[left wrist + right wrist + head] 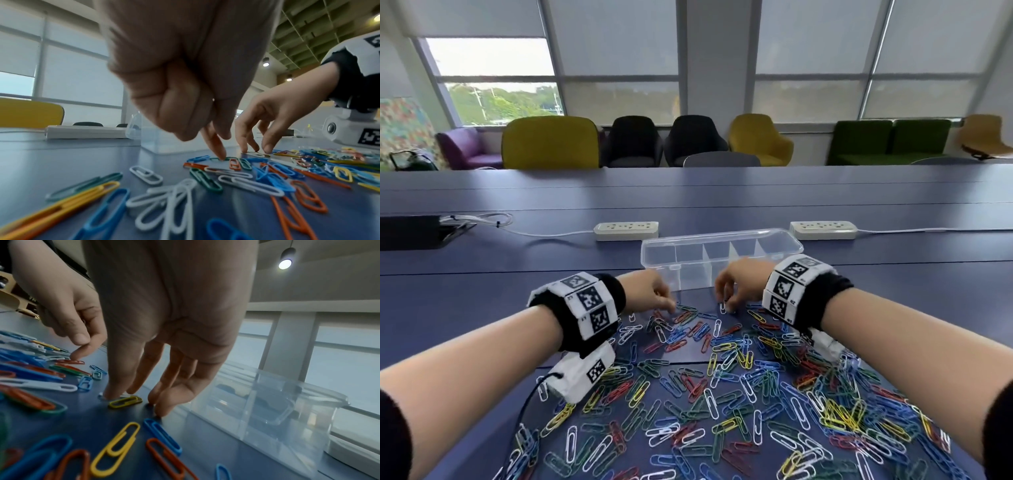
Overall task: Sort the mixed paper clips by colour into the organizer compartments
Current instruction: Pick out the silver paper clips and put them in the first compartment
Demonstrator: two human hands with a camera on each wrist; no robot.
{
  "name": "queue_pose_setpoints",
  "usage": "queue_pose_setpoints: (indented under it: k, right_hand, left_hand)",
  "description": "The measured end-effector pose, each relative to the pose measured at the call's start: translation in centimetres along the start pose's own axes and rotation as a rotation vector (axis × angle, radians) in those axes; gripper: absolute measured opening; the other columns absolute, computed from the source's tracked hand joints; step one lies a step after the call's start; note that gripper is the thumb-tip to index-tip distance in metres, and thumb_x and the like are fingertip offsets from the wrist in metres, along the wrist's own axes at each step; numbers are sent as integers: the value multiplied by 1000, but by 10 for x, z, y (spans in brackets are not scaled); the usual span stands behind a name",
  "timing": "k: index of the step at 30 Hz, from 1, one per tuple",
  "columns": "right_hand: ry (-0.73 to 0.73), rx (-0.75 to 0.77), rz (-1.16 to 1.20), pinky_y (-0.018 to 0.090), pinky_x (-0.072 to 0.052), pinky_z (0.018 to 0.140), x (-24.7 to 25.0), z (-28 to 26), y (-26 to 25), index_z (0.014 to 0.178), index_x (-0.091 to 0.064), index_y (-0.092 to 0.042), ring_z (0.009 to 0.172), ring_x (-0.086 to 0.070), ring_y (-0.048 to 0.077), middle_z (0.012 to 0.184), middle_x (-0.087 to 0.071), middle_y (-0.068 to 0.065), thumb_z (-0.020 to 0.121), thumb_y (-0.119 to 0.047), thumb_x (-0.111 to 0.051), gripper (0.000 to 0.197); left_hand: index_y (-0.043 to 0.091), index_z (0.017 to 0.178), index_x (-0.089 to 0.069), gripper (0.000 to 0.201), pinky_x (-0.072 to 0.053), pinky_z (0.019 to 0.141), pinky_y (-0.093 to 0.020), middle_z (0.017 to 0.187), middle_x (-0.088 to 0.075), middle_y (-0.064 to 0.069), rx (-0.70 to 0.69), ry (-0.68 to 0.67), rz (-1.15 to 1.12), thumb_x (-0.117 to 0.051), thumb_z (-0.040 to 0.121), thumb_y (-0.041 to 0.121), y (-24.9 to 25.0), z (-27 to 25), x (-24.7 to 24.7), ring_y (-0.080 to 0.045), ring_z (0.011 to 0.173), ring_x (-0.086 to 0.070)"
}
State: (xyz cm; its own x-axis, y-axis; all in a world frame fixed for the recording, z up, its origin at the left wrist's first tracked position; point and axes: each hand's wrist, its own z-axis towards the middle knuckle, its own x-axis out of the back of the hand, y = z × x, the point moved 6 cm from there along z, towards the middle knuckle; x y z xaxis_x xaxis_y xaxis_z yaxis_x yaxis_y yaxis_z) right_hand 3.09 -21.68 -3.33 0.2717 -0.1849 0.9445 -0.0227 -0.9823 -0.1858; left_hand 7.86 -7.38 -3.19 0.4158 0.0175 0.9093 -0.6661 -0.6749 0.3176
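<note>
1. The left hand (650, 291), its fingers curled with the forefinger extended, presses a green paper clip (223, 158) at the pile's far edge.
2. The right hand (743, 286), fingers straight, presses a white paper clip (723, 307) pointing toward the clear plastic organizer (722, 260), whose long axis runs left-right.

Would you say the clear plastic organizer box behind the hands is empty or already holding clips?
Empty: the clear plastic organizer box shows only bare dividers, no coloured clips inside.

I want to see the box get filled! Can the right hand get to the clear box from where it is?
Probably yes. The right hand is down at the paper clips, right in front of the clear organizer, whose compartments look open on top, with nothing between them.
</note>
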Motion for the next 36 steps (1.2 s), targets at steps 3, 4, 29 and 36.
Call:
queue_pose_setpoints:
  k: [3,4,29,36]
  right_hand:
    - [-21,14,-13,16,-37,60,-1,3,0,93,-68,-11,72,-53,10,69,-57,-10,79,-18,-73,16]
    - [-30,12,-22,15,-35,59,-2,3,1,92,-68,-11,70,-51,10,66,-53,-12,80,-18,-72,14]
    - [-85,122,-42,25,-42,72,-14,-11,-25,106,-62,-15,83,-57,16,94,-62,2,80,-20,-71,28]
    - [-77,135,-31,16,-40,62,-15,-6,-27,92,-68,-10,73,-56,13,79,-63,-2,81,-19,-71,14]
  left_hand:
    - [16,107,-67,25,-33,54,-17,58,-44,10,-29,-47,8,-68,84,25,-4,1,-3,1,45,-38]
    - [18,106,-67,25,-33,55,-20,58,-42,9,-19,-66,17,-70,82,26,-6,1,-5,0,48,-37]
    - [9,109,-62,28,-36,76,-22,110,-64,-6,-72,-150,401,-53,94,31,2,-6,-21,-22,101,-57]
    - [4,97,-51,26,-37,72,-31,87,-48,-12,-40,-236,505,-37,99,25,4,-11,-28,-23,77,-43]
